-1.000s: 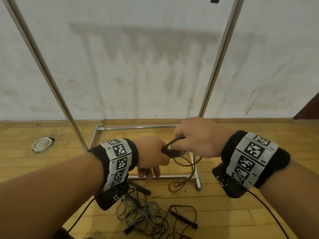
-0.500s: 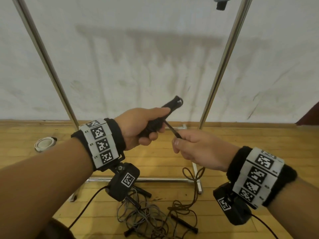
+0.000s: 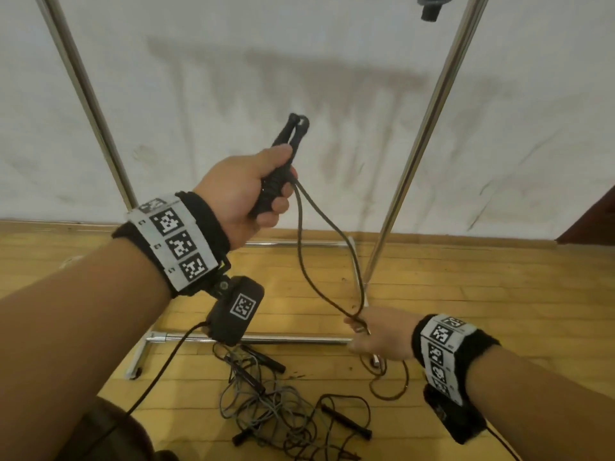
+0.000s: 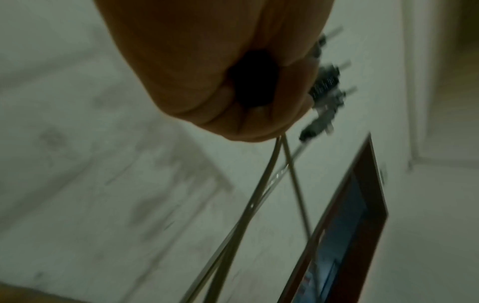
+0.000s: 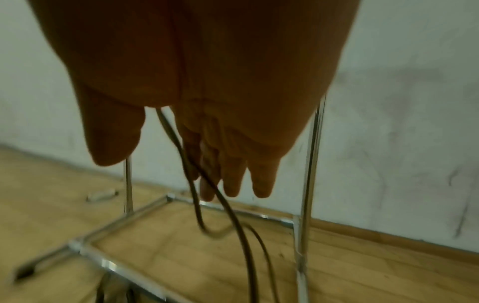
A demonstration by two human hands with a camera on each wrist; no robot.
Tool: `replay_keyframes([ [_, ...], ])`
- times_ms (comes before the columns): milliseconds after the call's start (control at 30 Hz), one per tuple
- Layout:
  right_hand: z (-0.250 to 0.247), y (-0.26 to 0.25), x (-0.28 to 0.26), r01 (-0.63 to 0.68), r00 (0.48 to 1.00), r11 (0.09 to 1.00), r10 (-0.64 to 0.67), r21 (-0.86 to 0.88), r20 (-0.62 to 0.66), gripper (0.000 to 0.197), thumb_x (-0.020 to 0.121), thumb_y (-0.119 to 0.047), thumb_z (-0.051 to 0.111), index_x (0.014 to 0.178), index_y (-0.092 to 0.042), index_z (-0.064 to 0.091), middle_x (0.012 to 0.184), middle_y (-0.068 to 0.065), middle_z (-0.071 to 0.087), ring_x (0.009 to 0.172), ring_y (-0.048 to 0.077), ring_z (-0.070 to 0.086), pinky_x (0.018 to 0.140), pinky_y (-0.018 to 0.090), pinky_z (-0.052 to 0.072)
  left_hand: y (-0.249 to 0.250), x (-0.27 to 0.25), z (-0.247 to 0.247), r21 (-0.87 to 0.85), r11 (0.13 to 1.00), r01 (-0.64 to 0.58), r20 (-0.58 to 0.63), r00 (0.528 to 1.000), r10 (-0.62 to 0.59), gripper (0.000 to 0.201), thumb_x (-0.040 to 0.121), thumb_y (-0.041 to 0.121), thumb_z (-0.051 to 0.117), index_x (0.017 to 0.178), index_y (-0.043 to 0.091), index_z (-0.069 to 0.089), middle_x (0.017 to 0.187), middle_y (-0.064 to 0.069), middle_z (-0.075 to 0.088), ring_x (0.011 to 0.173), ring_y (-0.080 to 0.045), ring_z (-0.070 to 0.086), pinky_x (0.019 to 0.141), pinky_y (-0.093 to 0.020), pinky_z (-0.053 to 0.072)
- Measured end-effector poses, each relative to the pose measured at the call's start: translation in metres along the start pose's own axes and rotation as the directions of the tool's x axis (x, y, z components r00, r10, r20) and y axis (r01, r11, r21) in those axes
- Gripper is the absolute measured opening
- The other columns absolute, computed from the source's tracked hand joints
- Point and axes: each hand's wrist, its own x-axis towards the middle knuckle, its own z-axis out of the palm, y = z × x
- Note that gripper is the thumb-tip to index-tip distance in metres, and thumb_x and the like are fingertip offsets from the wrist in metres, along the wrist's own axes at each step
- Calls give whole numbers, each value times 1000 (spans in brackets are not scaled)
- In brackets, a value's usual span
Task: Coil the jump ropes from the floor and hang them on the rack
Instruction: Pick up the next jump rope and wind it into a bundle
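Note:
My left hand (image 3: 274,191) is raised in front of the wall and grips the two black handles (image 3: 289,138) of one jump rope, side by side. The left wrist view shows that fist (image 4: 246,88) closed round a handle's dark end. Two dark cord strands (image 3: 303,247) run down from the handles to my right hand (image 3: 362,331), which is low by the rack's base. There the cord (image 5: 230,213) lies across the hand between thumb and straight, hanging fingers (image 5: 260,178). Its slack (image 3: 389,384) loops on the floor.
The chrome rack has a right upright (image 3: 429,128), a left upright (image 3: 86,94) and a floor frame (image 3: 266,339). A hung rope's handle (image 3: 431,10) shows at the top. Several tangled grey and black ropes (image 3: 276,407) lie on the wooden floor. A small white object (image 5: 101,195) lies near the wall.
My left hand has lifted both handles higher. My right hand has let go its pinch near the handles and moved down along the cord to the lower right, near the floor.

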Motion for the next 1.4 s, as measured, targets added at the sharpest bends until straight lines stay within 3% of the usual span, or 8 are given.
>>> replay_keyframes([
  [200,-58,-41,-26,376,926,654,-229,657,-301,89,84,-33,76,159,-22,28,159,-1,43,146,11,38,114,30,34,-32,-4,13,326,945,35,172,980,-96,31,104,35,65,95,6,71,69,-5,62,50,-17,53,36,-24,38],
  [367,-62,-62,-40,514,853,469,-367,718,-371,29,104,-6,51,129,8,54,110,20,71,107,34,68,105,50,51,-43,-10,25,425,905,6,234,965,-116,28,99,39,67,94,12,71,68,-11,63,51,-21,55,37,-25,40],
  [500,-61,-65,-43,424,905,519,-276,742,-324,28,109,-18,45,126,-1,58,67,0,50,60,22,53,76,40,62,-42,-8,19,340,937,77,120,985,-124,24,103,31,67,104,8,60,80,-14,70,56,-20,57,39,-26,40],
  [767,-64,-55,-47,401,909,617,-360,677,-210,32,110,-23,41,103,3,59,65,8,43,51,20,39,52,32,49,-27,-13,16,37,992,124,263,956,-129,17,101,27,70,92,13,72,86,-9,64,57,-19,59,39,-20,41],
  [900,-65,-42,-42,381,918,759,-378,528,-118,24,108,-20,47,96,-5,62,62,7,46,55,21,46,58,27,52,-33,-17,15,332,930,156,540,777,-323,23,97,27,74,107,9,63,76,-10,69,52,-15,60,39,-18,43],
  [1033,-71,-33,-32,282,958,956,-277,76,-79,12,102,-25,56,99,-25,68,84,1,68,76,14,63,74,30,53,-54,-25,27,768,636,78,431,670,-604,39,89,28,84,113,13,58,66,-7,69,44,-14,55,40,-20,43],
  [1233,-76,-49,-32,210,941,931,-275,-297,-195,19,101,-38,55,100,-26,69,85,-11,61,77,6,54,68,26,45,-69,-22,37,942,336,27,210,731,-649,33,94,25,76,119,9,63,65,-3,73,43,-12,59,46,-21,50],
  [1400,-75,-68,-46,175,875,886,-339,-429,-345,18,103,-37,47,94,-27,60,81,-11,54,71,6,50,63,27,45,-76,-16,32,879,441,178,106,830,-547,12,102,16,66,112,9,66,83,-9,76,58,-17,68,52,-28,59],
])
